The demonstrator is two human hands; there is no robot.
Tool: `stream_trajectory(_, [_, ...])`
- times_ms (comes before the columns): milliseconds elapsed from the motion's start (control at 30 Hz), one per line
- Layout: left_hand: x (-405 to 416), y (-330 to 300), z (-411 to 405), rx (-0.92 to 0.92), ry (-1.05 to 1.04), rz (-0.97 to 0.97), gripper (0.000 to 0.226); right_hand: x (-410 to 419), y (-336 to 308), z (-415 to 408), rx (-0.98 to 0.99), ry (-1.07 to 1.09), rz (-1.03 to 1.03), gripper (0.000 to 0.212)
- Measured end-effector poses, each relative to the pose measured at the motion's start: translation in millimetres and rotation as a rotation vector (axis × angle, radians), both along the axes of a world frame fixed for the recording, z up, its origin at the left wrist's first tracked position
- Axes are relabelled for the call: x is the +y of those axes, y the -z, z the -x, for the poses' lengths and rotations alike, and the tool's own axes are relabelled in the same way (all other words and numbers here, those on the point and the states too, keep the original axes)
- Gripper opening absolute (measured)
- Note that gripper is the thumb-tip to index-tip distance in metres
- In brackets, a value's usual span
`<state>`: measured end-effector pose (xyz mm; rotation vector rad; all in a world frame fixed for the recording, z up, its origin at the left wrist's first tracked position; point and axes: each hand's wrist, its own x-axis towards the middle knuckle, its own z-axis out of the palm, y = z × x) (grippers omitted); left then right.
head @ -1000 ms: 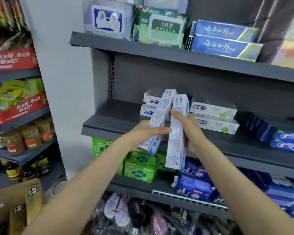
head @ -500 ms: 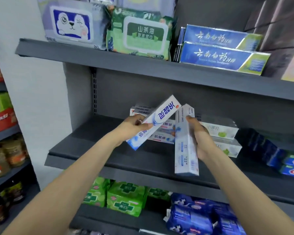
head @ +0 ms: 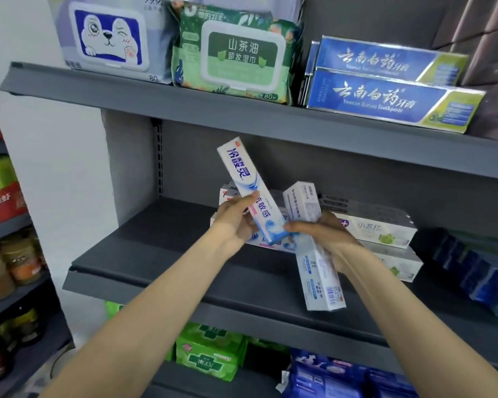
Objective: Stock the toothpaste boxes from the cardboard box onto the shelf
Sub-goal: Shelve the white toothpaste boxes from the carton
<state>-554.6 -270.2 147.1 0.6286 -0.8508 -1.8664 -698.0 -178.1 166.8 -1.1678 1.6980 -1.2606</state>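
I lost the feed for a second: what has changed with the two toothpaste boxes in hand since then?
The left hand has swung its toothpaste box from leaning right to leaning up-left. The right hand still grips its box nearly upright, now touching the first box's lower end. Neither was let go. The stacked boxes on the shelf stayed put.

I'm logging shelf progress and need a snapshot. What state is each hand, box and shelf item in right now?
left hand: grips one toothpaste box near its lower end.
left toothpaste box: held up, tilted, printed front showing.
right hand: grips a second box.
right toothpaste box: held nearly upright, barcode end down.
matching stocked boxes: lying flat on the middle shelf.
white and green boxes: stacked flat.
wipes packs: lids closed.
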Motion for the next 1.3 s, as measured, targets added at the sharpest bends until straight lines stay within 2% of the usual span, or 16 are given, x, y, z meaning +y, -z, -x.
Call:
stream_trajectory(133, [-23,1,-26,-0.012,-0.161,0.101,0.042,6,-7,14,0.071,0.032,0.046,0.032])
stream_trajectory(233, [-32,5,-41,-0.214,-0.215,0.252,0.066,7,-7,23,0.055,0.061,0.033,0.033])
stream_trajectory(333, [-37,8,-50,-0.589,-0.106,0.484,0.045,5,-4,27,0.010,0.135,0.047,0.032])
stream_trajectory(400, [-43,8,-51,-0.644,-0.095,0.526,0.027,2,-2,26,-0.042,0.207,0.094,0.038])
stream_trajectory(467, [-46,8,-46,-0.588,-0.145,0.530,0.020,1,-2,23,-0.142,0.282,0.168,0.044])
stream_trajectory(567, [-52,13,-33,-0.609,-0.267,0.594,0.025,4,-4,21,-0.314,0.289,0.224,0.048])
stream_trajectory(633, [-55,17,-27,-0.693,-0.304,0.643,0.031,9,-7,18,-0.453,0.229,0.198,0.041])
stream_trajectory(733, [-57,27,-25,-0.962,-0.358,0.749,0.047,15,-7,18,-0.579,0.141,0.187,0.036])
stream_trajectory(833, [-54,29,-25,-1.260,-0.490,0.814,0.053,17,-5,17,-0.637,0.136,0.213,0.037])
stream_trajectory(933, [-45,21,-24,-1.300,-0.506,0.872,0.047,17,-3,17,-0.678,0.119,0.203,0.042])
stream_trajectory(1000, [-31,12,-16,-1.202,-0.549,0.987,0.036,15,-4,16,-0.687,0.122,0.193,0.040])
stream_trajectory(1067, [-5,0,-3,-0.935,-0.362,1.026,0.022,11,-4,14,-0.683,0.181,0.193,0.032])
stream_trajectory(1133, [26,-12,8,-0.779,0.045,0.920,0.025,8,-7,13,-0.634,0.268,0.213,0.022])
stream_trajectory(1200, [41,-17,17,-0.926,0.288,0.932,0.045,9,-8,16,-0.606,0.340,0.249,0.024])
stream_trajectory(1267, [42,-18,22,-1.111,0.289,1.033,0.060,13,-10,20,-0.573,0.383,0.269,0.032])
stream_trajectory(1300, [39,-18,23,-1.111,0.247,1.044,0.061,15,-11,22,-0.537,0.402,0.277,0.037])
